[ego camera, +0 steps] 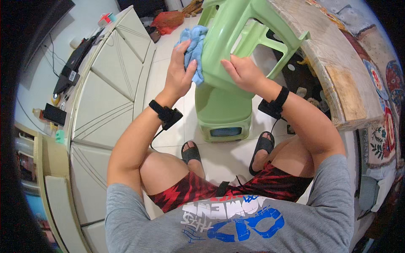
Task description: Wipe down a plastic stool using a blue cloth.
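A light green plastic stool is held up, tilted, in front of me. My left hand holds a blue cloth against the left side of its seat. My right hand grips the stool's edge near an opening, the thumb on the outside. Below it, between my feet and a little beyond them, a second green plastic stool stands on the tiled floor, partly hidden by the raised one. Both wrists wear black straps with small black devices.
A white cabinet runs along the left, with a black device on top. At the right stands a table with a clear-covered top. A red plastic bag lies on the floor at the far end. My sandalled feet flank the lower stool.
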Demonstrator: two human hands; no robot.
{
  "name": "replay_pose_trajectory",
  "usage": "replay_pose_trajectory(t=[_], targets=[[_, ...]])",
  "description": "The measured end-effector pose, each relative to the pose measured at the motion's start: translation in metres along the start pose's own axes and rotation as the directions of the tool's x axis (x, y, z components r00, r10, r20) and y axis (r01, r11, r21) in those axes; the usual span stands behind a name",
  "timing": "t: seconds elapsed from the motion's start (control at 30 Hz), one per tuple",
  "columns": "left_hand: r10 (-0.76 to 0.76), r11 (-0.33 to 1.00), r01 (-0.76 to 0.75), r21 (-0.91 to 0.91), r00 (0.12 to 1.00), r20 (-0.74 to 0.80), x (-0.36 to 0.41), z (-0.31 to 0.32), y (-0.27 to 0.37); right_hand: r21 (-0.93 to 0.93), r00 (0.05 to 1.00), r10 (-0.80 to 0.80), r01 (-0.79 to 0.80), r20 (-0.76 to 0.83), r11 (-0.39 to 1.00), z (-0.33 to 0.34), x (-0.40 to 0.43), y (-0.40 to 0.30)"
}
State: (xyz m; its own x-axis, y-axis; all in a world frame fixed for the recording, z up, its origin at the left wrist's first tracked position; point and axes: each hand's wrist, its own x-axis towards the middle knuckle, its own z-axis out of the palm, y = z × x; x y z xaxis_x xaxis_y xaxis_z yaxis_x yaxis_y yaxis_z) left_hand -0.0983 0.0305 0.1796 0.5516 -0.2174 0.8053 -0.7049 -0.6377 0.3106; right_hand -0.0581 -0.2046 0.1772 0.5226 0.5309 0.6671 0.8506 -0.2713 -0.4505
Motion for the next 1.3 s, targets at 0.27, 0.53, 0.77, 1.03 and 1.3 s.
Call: replay_pose_trajectory(t=[0.27, 0.53, 0.77, 1.03, 1.3], targets=[[-0.111, 0.992, 0.112, -0.062, 0.993, 0.029, -0.004, -0.002, -0.004, -0.132, 0.982, -0.091, 0.113, 0.164, 0.985, 0.007, -0.008, 0.0], [-0.254, 0.948, 0.249, -0.198, 0.967, -0.002, -0.001, 0.002, 0.011, -0.254, 0.957, -0.229, 0.269, 0.177, 0.929, 0.005, -0.01, 0.001], [-0.385, 0.836, 0.371, -0.404, 0.922, 0.05, -0.003, 0.016, 0.016, -0.386, 0.967, -0.102, 0.188, 0.232, 0.903, 0.007, -0.015, 0.005], [-0.419, 0.879, 0.438, -0.189, 0.898, 0.135, -0.002, 0.025, 0.021, 0.123, 0.952, 0.271, -0.254, -0.145, 0.959, 0.012, -0.001, 0.012], [-0.16, 0.985, 0.163, 0.049, 0.985, -0.064, 0.004, 0.019, 0.027, 0.292, 0.912, 0.381, -0.328, -0.149, 0.898, 0.012, 0.005, 0.023]])
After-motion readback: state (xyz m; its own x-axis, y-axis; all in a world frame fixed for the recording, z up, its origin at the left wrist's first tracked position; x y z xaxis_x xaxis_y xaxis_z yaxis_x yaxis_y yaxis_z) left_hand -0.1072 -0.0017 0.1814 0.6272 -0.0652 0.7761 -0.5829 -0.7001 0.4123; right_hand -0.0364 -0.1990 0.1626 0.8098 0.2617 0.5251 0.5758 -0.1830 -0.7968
